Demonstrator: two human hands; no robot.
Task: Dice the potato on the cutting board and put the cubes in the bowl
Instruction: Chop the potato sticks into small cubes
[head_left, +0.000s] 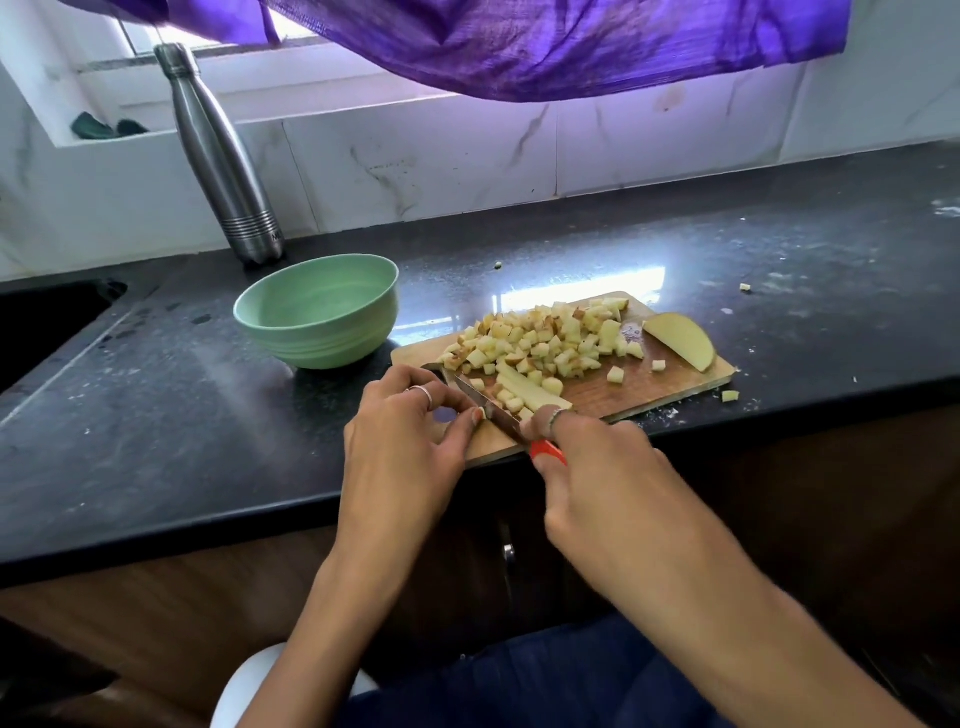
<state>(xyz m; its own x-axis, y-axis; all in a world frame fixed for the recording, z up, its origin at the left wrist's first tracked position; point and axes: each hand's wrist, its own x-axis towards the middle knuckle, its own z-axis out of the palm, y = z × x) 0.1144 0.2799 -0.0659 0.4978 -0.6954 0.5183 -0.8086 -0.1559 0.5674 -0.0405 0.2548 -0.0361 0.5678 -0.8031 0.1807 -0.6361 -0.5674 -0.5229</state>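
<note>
A wooden cutting board (670, 384) lies on the black counter. A heap of potato cubes (550, 338) covers its middle. A potato strip (530, 389) lies near the knife, and a potato slice (680, 338) rests at the board's right end. My right hand (597, 473) grips a knife with a red handle (548, 451); its blade (488, 405) runs across the board's near left corner. My left hand (405, 436) pinches a small potato piece (480, 414) against the blade. The green bowl (317, 312) stands left of the board, with nothing visible inside.
A steel bottle (218, 156) stands behind the bowl against the tiled wall. A sink (41, 322) is at the far left. Stray cubes (730, 396) lie on the counter by the board. A purple curtain (545, 41) hangs above.
</note>
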